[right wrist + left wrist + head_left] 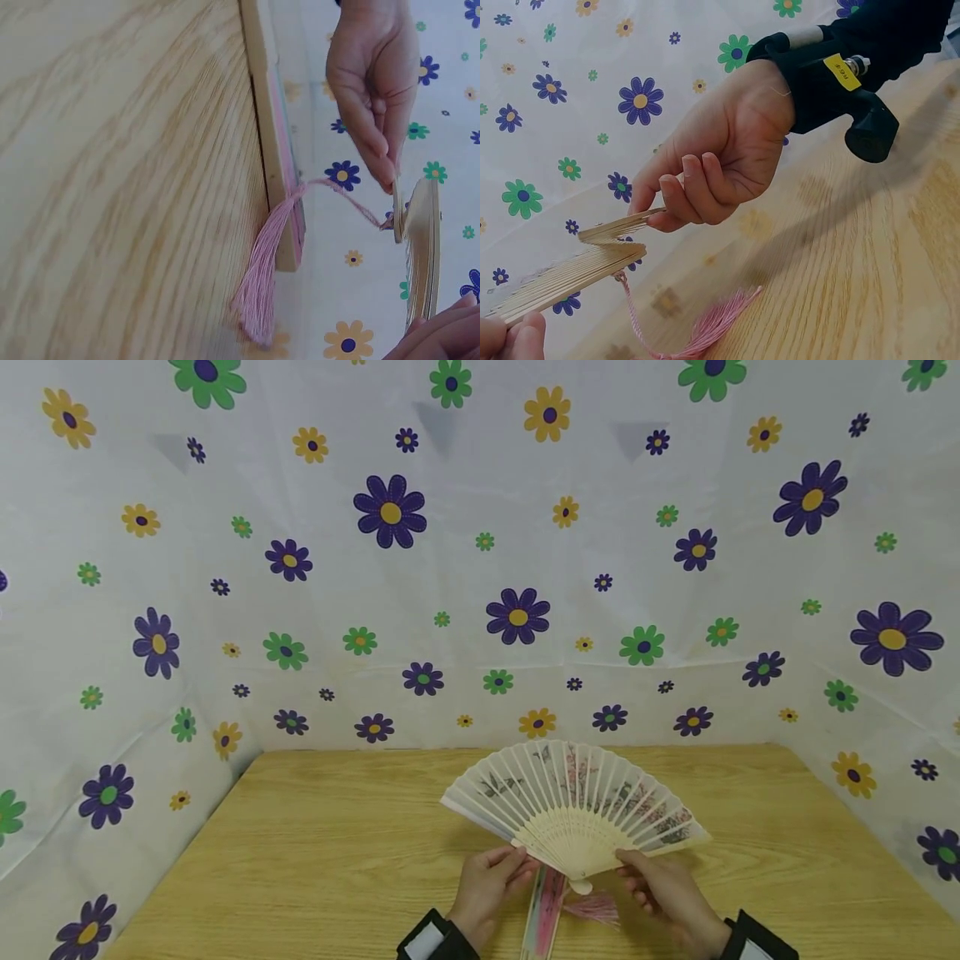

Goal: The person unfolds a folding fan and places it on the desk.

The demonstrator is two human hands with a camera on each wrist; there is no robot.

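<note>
In the head view a pale folding fan (573,802) is spread wide, with dark and pink printed pictures on its white leaf and pierced ribs below. My left hand (487,887) pinches its left outer rib between thumb and fingers. The right outer rib is pinched by my right hand (673,893). From the pivot hangs a pink tassel (592,907) on a cord. Under the fan lies a long, flat item (546,914) with pink and pale green faces and cream edges; its kind is unclear. In the left wrist view, the ribs (570,277) appear edge-on.
A light wood-grain table (315,852) extends around the hands. White cloth (465,577) printed with purple, green and yellow flowers stands behind it and along both sides. A dark camera mount (840,90) is on the right wrist.
</note>
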